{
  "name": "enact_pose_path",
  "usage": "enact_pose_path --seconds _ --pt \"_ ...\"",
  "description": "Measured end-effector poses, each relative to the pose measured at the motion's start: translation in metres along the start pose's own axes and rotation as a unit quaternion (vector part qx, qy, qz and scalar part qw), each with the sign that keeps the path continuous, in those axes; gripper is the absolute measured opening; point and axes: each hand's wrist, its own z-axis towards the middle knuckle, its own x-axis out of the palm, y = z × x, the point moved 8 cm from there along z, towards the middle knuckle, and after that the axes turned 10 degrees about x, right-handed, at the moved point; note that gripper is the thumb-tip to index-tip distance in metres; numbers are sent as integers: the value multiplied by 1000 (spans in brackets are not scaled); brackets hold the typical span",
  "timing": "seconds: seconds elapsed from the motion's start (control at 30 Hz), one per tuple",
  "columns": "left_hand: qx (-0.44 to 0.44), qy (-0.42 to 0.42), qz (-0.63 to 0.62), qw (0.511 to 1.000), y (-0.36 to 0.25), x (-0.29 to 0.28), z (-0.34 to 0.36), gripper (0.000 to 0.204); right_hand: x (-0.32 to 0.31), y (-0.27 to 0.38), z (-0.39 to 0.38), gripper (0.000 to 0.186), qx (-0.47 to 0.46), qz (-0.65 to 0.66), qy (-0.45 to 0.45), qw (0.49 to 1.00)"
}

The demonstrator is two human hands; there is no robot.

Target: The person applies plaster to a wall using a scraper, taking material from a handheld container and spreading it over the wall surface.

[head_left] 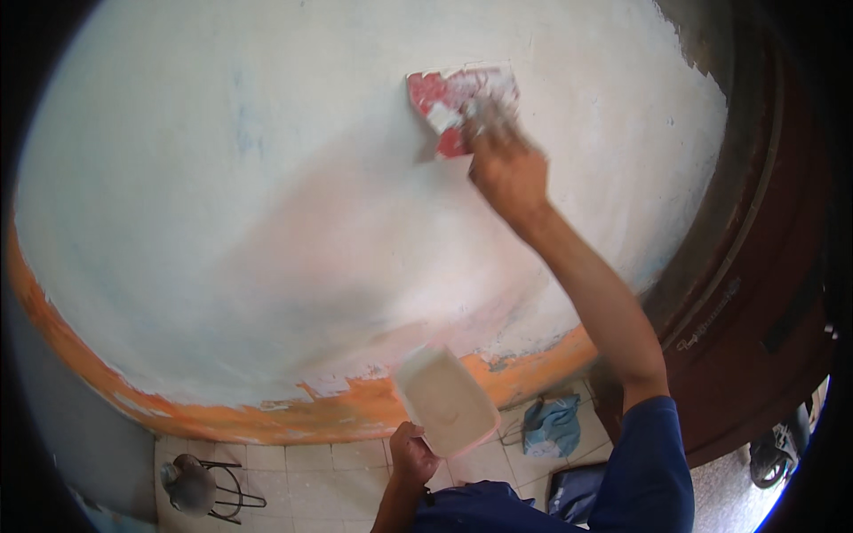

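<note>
While blurred fingers of the right hand (511, 169) hold a red spreader (431, 89) high at the white-coated wall (302, 107), left hand (413, 455) grips a pale tub (419, 364) by its near side. Orange band (355, 410) along wall's foot; tiled floor (355, 484) below.

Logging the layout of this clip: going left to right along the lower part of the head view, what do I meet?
Dark stool, pale tub held in the left hand, crumpled light-blue item, what looks like a motorbike wheel.
</note>
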Motion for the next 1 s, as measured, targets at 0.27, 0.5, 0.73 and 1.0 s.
enact_pose_path --seconds 0.27,0.5,0.73,1.0 --pt "50 -1 51 997 -11 -7 -1 48 26 65 -148 36 -40 15 169 985" --pt "17 -3 53 998 -18 -23 -9 49 -37 -4 -38 44 23 -14 -38 999" --pt "24 -11 44 999 -15 -26 -11 51 12 -19 -5 30 -16 -56 25 998" --pt "-1 -8 74 997 -13 -36 -7 55 17 66 -167 33 -72 53 216 972"
